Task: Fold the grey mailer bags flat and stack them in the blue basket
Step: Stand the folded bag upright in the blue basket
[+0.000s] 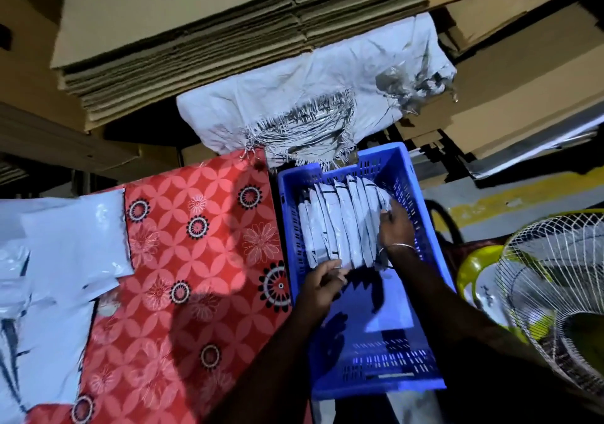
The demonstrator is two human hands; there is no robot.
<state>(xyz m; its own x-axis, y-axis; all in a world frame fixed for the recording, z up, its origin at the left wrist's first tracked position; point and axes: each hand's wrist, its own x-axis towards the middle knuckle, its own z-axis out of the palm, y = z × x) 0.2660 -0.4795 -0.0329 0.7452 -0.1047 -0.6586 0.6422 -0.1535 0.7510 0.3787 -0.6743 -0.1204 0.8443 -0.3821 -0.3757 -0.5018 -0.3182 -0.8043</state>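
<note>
Dim storeroom: both hands, left hand [322, 281] and right hand [394, 227], pinch light, slippery folded mailer bags [340, 224] by their edges in the blue basket [376, 358].

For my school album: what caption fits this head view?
Both hands, left hand and right hand, grip folded grey mailer bags inside the blue basket.
</note>
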